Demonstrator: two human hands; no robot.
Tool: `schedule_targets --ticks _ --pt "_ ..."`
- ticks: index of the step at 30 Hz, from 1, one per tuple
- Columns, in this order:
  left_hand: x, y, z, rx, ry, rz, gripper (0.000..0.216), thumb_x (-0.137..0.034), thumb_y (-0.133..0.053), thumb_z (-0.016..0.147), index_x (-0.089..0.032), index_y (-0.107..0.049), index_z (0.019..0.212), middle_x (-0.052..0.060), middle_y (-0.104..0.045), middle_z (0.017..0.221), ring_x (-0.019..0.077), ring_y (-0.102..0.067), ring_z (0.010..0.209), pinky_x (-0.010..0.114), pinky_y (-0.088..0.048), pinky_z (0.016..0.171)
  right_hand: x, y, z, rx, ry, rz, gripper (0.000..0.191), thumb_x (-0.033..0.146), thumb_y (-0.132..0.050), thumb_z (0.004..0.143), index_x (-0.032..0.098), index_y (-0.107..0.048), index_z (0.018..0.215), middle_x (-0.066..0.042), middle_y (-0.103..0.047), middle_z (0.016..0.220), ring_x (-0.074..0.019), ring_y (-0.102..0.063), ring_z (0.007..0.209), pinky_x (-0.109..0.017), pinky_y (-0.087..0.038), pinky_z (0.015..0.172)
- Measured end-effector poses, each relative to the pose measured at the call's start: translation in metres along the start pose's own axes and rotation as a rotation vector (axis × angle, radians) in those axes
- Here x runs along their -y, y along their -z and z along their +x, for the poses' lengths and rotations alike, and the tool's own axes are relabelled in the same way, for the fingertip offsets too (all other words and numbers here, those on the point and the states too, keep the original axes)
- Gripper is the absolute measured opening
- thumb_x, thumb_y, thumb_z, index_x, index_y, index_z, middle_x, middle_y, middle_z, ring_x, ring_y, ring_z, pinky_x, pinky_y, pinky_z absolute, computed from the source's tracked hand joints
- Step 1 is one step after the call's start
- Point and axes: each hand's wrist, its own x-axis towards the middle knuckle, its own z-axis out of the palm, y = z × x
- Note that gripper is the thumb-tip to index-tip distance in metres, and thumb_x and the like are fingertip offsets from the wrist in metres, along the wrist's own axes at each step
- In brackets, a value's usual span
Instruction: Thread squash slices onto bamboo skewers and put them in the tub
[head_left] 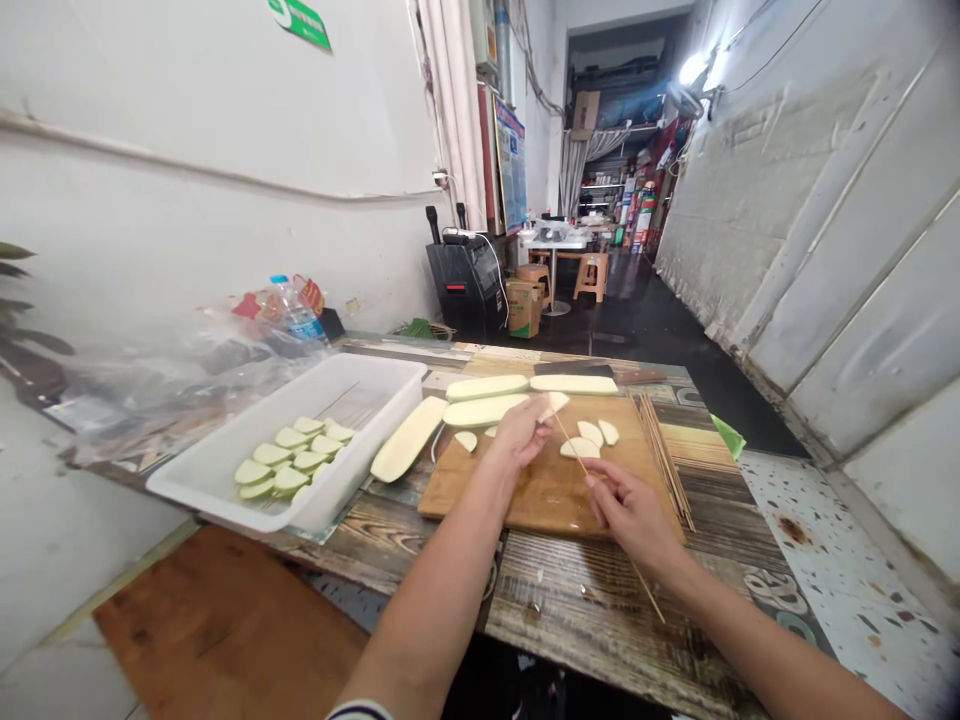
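Between the fingers of my left hand (525,432) is a pale half-round zucchini slice (553,405), held above the cutting board (547,505). My right hand (626,505) pinches a thin wooden skewer (646,590), whose upper end reaches the slice; whether it has pierced it I cannot tell. Several loose slices (580,447) lie on the board between and beyond my hands. Long halved zucchinis (486,410) rest at the board's far edge, and another half (409,440) lies left of it. A bundle of skewers (664,460) lies along the board's right side.
A white plastic tub (390,368) at the left holds rows of zucchini slices (292,460). A knife (574,372) lies at the table's far side. Plastic bags (180,370) and a bottle (300,315) sit at the far left. Beyond the table stands a black speaker (469,285).
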Motion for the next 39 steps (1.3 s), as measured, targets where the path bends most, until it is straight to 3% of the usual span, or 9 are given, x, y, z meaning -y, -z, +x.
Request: schedule_targets --ticks 5,10,16,27,39 --pt "-0.003 0.003 0.001 -0.069 0.126 -0.133 0.007 -0.01 -0.051 0.082 -0.006 -0.057 0.082 0.01 -0.062 0.084 -0.0003 -0.043 0.044 0.007 -0.031 0.032 0.001 0.005 -0.004 -0.074 0.002 -0.087 0.043 0.039 -0.048 0.079 0.01 -0.062 0.108 0.004 -0.044 0.048 -0.0088 -0.037 0.042 -0.021 -0.027 0.04" --pt "-0.002 0.001 0.0 -0.222 0.1 -0.063 0.009 -0.011 -0.058 0.077 -0.007 -0.059 0.086 0.011 -0.065 0.082 0.0076 -0.058 0.055 0.013 -0.045 0.041 0.007 0.007 -0.008 -0.099 0.032 -0.154 0.041 0.038 -0.048 0.078 0.011 -0.067 0.102 0.002 -0.048 0.045 -0.0122 -0.045 0.046 -0.021 -0.032 0.041" --pt "0.0 0.001 0.002 -0.205 0.075 -0.09 0.011 -0.007 -0.058 0.076 -0.006 -0.059 0.087 0.011 -0.066 0.081 0.0136 -0.064 0.067 0.016 -0.051 0.05 0.011 0.007 -0.009 -0.104 0.036 -0.187 0.041 0.038 -0.047 0.077 0.012 -0.068 0.101 0.0 -0.054 0.052 -0.0124 -0.048 0.048 -0.02 -0.032 0.039" --pt "-0.001 0.002 0.002 -0.205 0.057 -0.056 0.009 -0.008 -0.059 0.076 -0.008 -0.058 0.084 0.01 -0.066 0.078 0.0129 -0.064 0.065 0.017 -0.052 0.053 0.013 0.007 -0.008 -0.099 0.021 -0.206 0.047 0.039 -0.046 0.075 0.006 -0.068 0.101 -0.002 -0.055 0.054 -0.0118 -0.046 0.047 -0.022 -0.034 0.042" --pt "-0.002 -0.004 -0.006 -0.202 -0.025 0.086 0.01 -0.01 -0.063 0.072 -0.009 -0.057 0.08 0.014 -0.067 0.088 0.0174 -0.066 0.075 0.019 -0.052 0.056 0.011 0.008 -0.008 -0.071 -0.051 -0.069 0.048 0.041 -0.05 0.075 0.005 -0.066 0.103 0.003 -0.043 0.047 -0.0081 -0.032 0.043 -0.021 -0.024 0.04"
